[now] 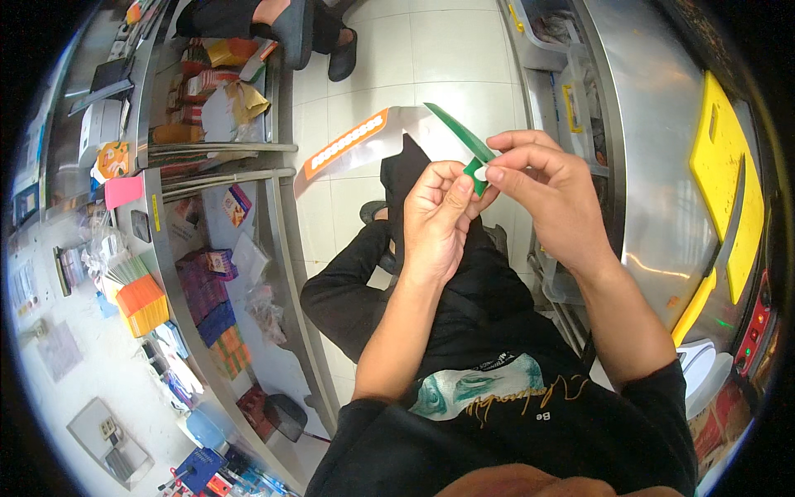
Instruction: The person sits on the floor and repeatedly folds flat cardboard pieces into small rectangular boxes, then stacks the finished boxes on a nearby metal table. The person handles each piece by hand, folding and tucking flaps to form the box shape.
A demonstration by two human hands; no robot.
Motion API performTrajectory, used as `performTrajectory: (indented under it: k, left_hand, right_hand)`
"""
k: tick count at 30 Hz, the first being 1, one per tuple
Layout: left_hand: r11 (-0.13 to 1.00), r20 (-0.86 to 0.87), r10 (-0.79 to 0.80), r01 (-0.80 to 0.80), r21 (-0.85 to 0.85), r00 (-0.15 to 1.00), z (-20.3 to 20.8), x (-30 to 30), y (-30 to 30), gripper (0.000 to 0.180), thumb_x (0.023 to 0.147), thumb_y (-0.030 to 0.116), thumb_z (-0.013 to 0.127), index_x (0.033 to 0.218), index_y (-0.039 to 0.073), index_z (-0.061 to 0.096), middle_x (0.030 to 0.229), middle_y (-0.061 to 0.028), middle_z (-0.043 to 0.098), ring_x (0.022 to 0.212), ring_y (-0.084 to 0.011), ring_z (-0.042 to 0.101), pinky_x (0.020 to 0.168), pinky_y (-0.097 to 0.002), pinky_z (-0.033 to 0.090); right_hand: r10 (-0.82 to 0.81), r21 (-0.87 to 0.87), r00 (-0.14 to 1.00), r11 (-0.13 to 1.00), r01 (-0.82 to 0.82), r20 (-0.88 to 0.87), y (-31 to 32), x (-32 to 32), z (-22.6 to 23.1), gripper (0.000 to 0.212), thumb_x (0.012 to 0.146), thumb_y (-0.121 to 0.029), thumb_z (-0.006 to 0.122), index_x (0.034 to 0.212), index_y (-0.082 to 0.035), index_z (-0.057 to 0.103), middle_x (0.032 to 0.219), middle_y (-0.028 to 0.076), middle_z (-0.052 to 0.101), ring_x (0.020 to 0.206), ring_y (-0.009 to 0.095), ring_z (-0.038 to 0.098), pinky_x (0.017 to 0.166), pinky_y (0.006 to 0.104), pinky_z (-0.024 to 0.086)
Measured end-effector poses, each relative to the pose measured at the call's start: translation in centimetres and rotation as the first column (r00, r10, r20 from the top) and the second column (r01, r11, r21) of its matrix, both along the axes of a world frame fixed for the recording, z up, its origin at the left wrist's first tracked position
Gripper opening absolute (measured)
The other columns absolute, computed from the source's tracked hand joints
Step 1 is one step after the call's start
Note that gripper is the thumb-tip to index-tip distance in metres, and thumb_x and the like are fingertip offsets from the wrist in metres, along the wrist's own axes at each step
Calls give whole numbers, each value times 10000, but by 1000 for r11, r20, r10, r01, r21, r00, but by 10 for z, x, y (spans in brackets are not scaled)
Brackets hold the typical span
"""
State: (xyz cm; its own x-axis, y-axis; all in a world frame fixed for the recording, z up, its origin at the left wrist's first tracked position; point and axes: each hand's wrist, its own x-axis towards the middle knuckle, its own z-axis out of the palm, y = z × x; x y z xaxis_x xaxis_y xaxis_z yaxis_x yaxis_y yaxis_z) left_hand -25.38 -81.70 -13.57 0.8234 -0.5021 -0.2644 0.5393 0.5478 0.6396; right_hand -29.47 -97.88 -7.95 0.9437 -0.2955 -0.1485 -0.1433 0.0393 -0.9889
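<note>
A long printed strip, greyish white with an orange band [346, 147], curves out to the left beyond my hands. A narrow green strip [455, 126] rises from my fingers toward the far side; whether the two are one piece, I cannot tell. My left hand [439, 214] is closed, pinching the lower green end between thumb and fingers. At the same spot my right hand [542, 186] pinches the green strip beside a small white bit [482, 172]. Both hands are close together above my lap, and some fingertips are hidden behind the strip.
On the right a steel counter [654, 166] holds a yellow cutting board [716, 157] and a knife with a yellow handle [696, 308]. Left stands a shelf of packets, with orange envelopes [141, 305] on top. Another person's dark shoe [343, 56] is at the far side.
</note>
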Motion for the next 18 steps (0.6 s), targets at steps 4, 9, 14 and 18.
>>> performTrajectory:
  k: [4,9,14,18]
  left_hand:
    - [999,-3,17,-17,-34,1000,2,-3,-6,165,1050,157,675,1134,43,588,1093,-89,694,1006,-172,689,999,-412,600]
    - [999,33,28,-27,-46,999,3,0,-6,159,1058,145,659,1134,23,590,1099,-97,691,1019,-176,686,1015,-415,595]
    - [999,40,34,-34,10,999,12,2,-10,142,1086,105,600,1140,-27,601,1055,-96,684,1005,-154,688,1075,-444,574]
    - [999,48,33,-31,-40,998,7,-1,-7,152,1088,112,600,1145,-29,598,1080,-105,690,1019,-160,693,1080,-441,570]
  right_hand:
    - [6,-41,1000,999,-5,27,1,-2,2,132,933,-79,738,993,30,782,1231,157,673,1061,196,680,927,341,537]
    - [-47,-8,995,999,48,92,4,-2,3,130,948,-50,724,1029,44,764,1215,154,686,1075,185,678,922,319,545]
    - [-80,5,993,997,80,92,2,0,4,121,953,-45,727,1026,46,761,1163,139,704,1075,182,678,940,307,544]
    - [-61,10,994,998,60,87,5,-2,3,121,951,-50,732,1023,41,766,1184,138,693,1076,181,676,962,312,535]
